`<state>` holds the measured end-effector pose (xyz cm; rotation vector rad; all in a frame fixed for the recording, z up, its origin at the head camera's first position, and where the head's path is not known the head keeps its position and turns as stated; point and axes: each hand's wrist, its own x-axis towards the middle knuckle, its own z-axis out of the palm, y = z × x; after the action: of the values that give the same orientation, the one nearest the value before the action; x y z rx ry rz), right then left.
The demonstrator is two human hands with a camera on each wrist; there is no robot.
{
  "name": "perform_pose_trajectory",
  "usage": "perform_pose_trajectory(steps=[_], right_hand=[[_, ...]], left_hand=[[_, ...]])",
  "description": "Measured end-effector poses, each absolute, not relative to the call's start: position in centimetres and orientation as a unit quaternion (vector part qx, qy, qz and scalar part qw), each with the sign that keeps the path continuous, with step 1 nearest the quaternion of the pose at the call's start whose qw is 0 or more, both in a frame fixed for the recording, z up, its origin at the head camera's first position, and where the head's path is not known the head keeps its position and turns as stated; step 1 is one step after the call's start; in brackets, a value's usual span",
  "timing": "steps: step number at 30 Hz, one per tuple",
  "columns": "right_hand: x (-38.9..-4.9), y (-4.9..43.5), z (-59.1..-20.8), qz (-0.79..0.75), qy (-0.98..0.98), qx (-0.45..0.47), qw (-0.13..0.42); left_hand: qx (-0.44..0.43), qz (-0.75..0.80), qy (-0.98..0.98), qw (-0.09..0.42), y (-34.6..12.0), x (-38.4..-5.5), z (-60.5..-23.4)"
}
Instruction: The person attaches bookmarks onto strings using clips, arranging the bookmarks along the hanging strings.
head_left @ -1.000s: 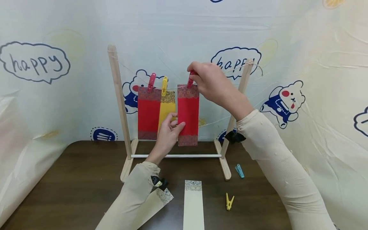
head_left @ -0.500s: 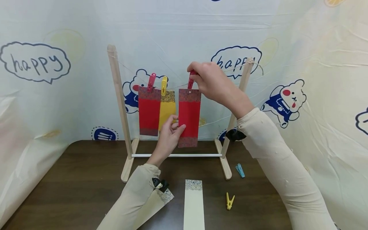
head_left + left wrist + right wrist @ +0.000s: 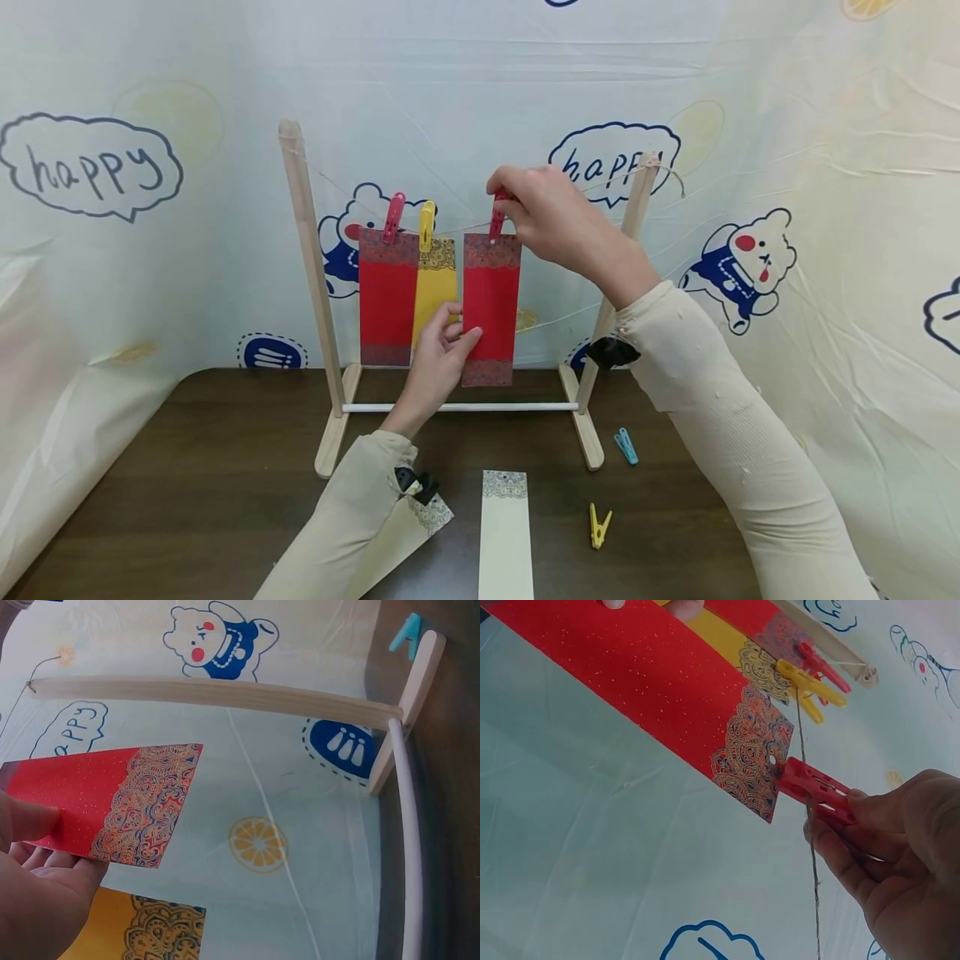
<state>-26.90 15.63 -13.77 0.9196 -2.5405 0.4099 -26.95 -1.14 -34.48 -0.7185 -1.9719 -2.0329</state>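
In the head view my left hand (image 3: 437, 358) pinches a red bookmark (image 3: 491, 304) by its lower left edge, thumb in front. My right hand (image 3: 551, 217) holds a red clothespin (image 3: 498, 218) by its handles, at the string. The right wrist view puts the clothespin's tip (image 3: 791, 776) right at the bookmark's patterned top edge, beside a small punched hole. To the left, a red bookmark (image 3: 388, 300) hangs from a pink-red clothespin (image 3: 393, 218). A yellow bookmark (image 3: 435, 287) hangs under a yellow clothespin (image 3: 427, 225), partly behind my left hand.
A wooden frame (image 3: 311, 275) with a white crossbar (image 3: 510, 407) carries the string. On the dark table (image 3: 187, 483) lie a cream bookmark (image 3: 505, 533), another (image 3: 397, 542) partly under my left sleeve, a blue clothespin (image 3: 626, 446) and a yellow one (image 3: 598, 527).
The held red bookmark has dropped slightly, so its top edge now sits near the clothespin's tip instead of higher up beside it. My left hand has lowered a little with it.
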Motion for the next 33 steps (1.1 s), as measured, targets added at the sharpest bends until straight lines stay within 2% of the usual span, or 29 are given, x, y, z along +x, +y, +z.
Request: perform_pose_trajectory(steps=[16,24,27,33], right_hand=[[-27.0,15.1,-14.3,0.131,-0.912,0.337,0.193],[-25.9,15.0,-14.5,0.094,-0.916,0.343,0.188],[-24.8,15.1,-15.0,0.081,-0.908,0.352,0.213],[-23.1,16.0,-16.9,0.095,-0.867,0.382,0.306]], left_hand=[[-0.236,-0.691,-0.675,0.108,-1.7,-26.7,-34.6],[-0.252,-0.680,-0.681,0.096,-1.5,-24.5,-32.7],[-0.246,-0.664,-0.701,0.087,-1.4,-24.8,-33.4],[-0.242,-0.635,-0.730,0.075,-2.0,-25.7,-36.5]])
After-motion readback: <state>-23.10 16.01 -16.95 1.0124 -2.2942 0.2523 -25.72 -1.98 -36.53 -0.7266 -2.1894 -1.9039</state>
